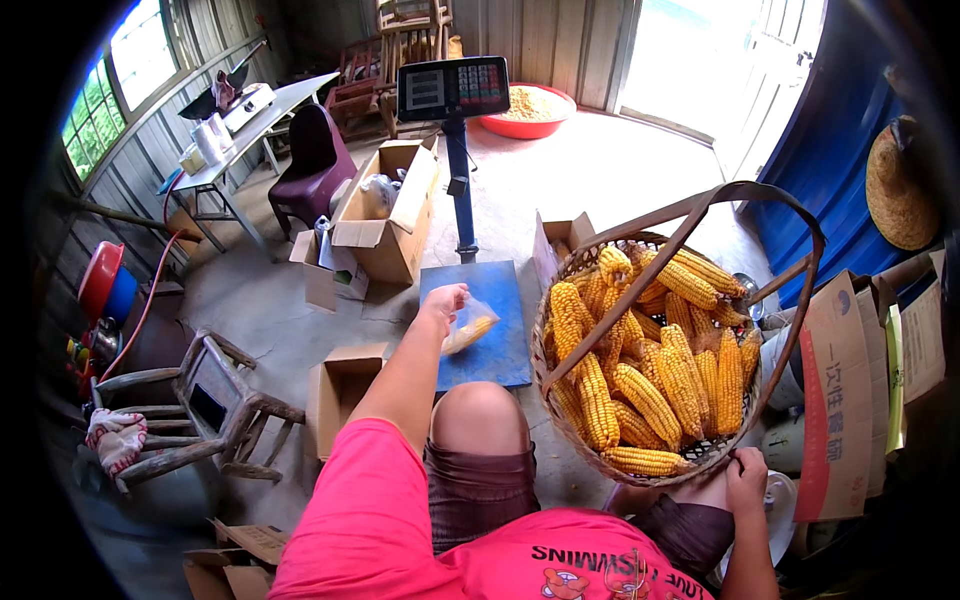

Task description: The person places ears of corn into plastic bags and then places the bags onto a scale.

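Note:
My left hand (445, 301) grips the top of a clear plastic bag (480, 313) over the blue platform (493, 289) of a floor scale. Inside the bag lies a yellow corn cob (470, 334). The scale's display and keypad unit (452, 88) stands on a blue post behind the platform. To the right, a woven basket (559, 420) with a tall arched handle is heaped with husked corn cobs (649, 397). My right hand (747, 474) rests by the basket's lower right rim, its fingers curled; whether it touches the rim I cannot tell.
An open cardboard box (349, 390) stands left of the scale, with a larger box (397, 232) holding plastic bags beyond it. A wooden chair (210, 397) is at the left. A red basin (529, 129) sits near the doorway. Flattened cardboard (836, 405) leans at the right.

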Demonstrator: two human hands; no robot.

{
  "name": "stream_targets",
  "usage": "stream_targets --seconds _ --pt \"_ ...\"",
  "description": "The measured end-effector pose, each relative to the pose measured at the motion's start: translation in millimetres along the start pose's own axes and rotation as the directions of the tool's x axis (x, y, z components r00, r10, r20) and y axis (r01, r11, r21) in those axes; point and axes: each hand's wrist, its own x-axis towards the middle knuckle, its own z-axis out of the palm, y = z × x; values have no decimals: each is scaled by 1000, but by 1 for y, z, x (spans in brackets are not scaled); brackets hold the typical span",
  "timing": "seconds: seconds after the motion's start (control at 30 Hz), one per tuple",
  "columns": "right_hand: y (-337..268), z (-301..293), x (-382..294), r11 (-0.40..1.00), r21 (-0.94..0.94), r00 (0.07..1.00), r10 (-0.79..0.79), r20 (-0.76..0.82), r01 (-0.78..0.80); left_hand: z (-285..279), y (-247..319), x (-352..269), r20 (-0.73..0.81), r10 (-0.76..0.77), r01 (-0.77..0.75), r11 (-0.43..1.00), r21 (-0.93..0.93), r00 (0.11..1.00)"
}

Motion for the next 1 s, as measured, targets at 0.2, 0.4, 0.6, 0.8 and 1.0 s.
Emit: stream_targets --seconds 0.2,0.4,0.6,0.8,1.0 --pt "-1 0 1 1000 -20 999 22 26 -21 3 -15 13 -23 34 -32 994 106 999" --pt "-1 2 3 1000 -20 1000 10 24 -9 3 -22 3 80 -32 22 993 118 996" --pt "3 2 0 1000 -12 1000 6 -2 -6 -4 -28 -23 86 106 -123 966 229 991" --pt "-2 1 0 999 32 999 31 -9 -31 -71 -109 -19 -171 559 -443 779 445 811" --pt "5 5 -4 998 48 999 30 -43 -28 -103 -204 -100 -135 33 -34 999 -7 990"
